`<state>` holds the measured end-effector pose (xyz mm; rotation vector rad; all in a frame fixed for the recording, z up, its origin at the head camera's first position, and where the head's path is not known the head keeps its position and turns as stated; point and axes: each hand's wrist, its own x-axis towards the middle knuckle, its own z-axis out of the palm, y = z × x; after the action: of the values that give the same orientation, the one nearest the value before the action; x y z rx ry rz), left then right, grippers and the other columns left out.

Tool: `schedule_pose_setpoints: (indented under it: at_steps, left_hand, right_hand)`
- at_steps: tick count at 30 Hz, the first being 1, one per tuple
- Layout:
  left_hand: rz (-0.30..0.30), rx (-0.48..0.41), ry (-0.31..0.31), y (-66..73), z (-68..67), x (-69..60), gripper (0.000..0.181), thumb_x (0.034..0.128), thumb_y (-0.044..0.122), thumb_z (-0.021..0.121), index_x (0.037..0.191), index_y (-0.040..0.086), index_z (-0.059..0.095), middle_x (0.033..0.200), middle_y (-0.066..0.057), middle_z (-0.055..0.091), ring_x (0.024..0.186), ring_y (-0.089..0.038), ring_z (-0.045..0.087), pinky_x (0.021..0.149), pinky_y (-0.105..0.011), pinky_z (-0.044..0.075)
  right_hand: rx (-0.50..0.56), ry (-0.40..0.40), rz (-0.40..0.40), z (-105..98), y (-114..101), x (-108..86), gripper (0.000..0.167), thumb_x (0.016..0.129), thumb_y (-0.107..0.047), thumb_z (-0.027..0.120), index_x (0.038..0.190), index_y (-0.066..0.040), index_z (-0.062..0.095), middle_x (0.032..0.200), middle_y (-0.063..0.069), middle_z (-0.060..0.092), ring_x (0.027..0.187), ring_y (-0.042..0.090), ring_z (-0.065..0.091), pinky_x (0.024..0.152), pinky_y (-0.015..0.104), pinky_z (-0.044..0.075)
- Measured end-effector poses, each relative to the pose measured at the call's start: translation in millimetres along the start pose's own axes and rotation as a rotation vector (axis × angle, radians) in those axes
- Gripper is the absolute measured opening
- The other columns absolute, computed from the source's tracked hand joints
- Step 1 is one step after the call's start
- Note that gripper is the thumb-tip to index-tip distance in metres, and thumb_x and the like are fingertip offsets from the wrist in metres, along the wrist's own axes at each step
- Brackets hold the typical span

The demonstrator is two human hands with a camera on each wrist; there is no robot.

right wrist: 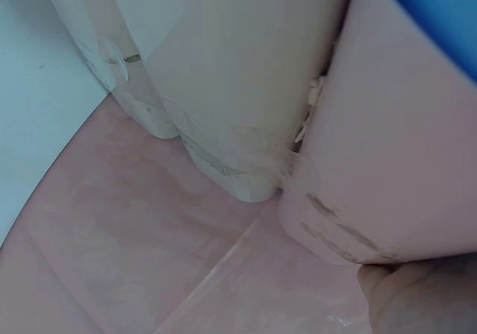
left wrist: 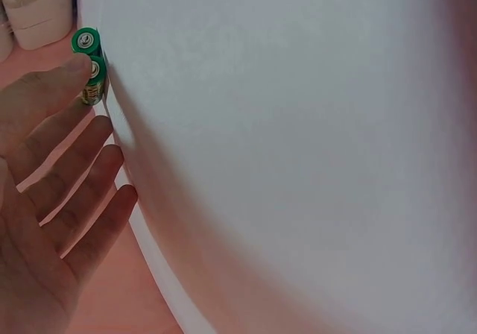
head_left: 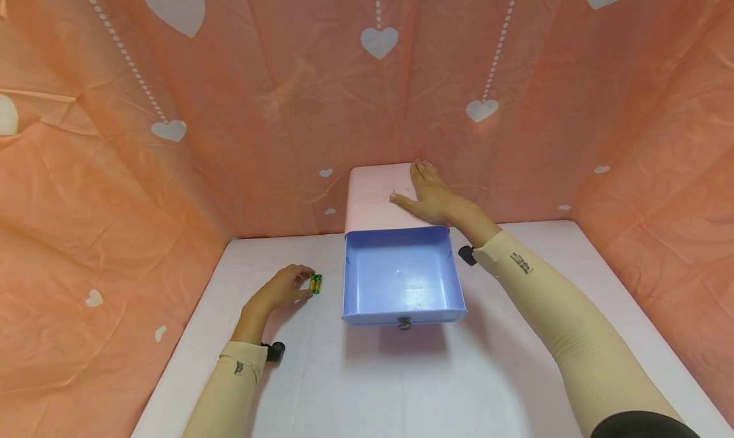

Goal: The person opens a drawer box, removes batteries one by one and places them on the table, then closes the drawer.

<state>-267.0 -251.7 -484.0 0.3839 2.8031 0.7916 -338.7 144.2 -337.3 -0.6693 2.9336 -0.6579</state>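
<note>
Two small green-and-gold batteries (head_left: 316, 284) lie side by side on the table, left of the drawer unit. My left hand (head_left: 280, 289) has thumb and forefinger at them; in the left wrist view the thumb tip overlaps one battery (left wrist: 86, 42) of the pair and the other fingers spread loosely. On the pink top of the drawer unit (head_left: 373, 199) rests my right hand (head_left: 432, 199), fingers stretched toward the back edge and thumb out to the side. The unit's blue drawer (head_left: 401, 319) is pulled out toward me, with a small ring pull (head_left: 404, 324) on its front.
A white-covered table (head_left: 309, 387) carries everything. Behind and at both sides hangs an orange-pink cloth (head_left: 275, 106) with white hearts. In the right wrist view the unit's side shows stacked pale tiers (right wrist: 231, 73) and brownish marks. Each wrist wears a black camera strap (head_left: 275, 351).
</note>
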Motion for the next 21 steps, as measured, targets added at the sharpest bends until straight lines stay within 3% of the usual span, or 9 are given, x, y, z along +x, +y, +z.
schedule_pose_setpoints:
  at_steps: [11, 21]
  left_hand:
    - [0.01, -0.025, -0.005, -1.2, -0.7, -0.5, 0.054, 0.097, 0.009, 0.079, 0.145, -0.002, 0.058, 0.138, -0.023, 0.065, 0.13, -0.042, 0.06, 0.114, -0.057, 0.049]
    - [0.043, -0.04, 0.037, 8.2, -3.7, -14.2, 0.052, 0.1023, 0.014, 0.074, 0.149, 0.0, 0.056, 0.143, -0.023, 0.061, 0.132, -0.043, 0.058, 0.112, -0.061, 0.049]
  right_hand:
    - [0.002, 0.004, 0.001, 1.5, -0.8, 0.5, 0.108, 0.105, -0.071, 0.043, 0.168, 0.003, -0.006, 0.178, 0.02, -0.013, 0.165, 0.034, -0.014, 0.134, 0.05, -0.005]
    - [0.005, -0.002, 0.001, 0.3, -1.7, -1.1, 0.108, 0.106, -0.07, 0.043, 0.168, 0.004, -0.006, 0.178, 0.02, -0.014, 0.165, 0.034, -0.015, 0.134, 0.05, -0.004]
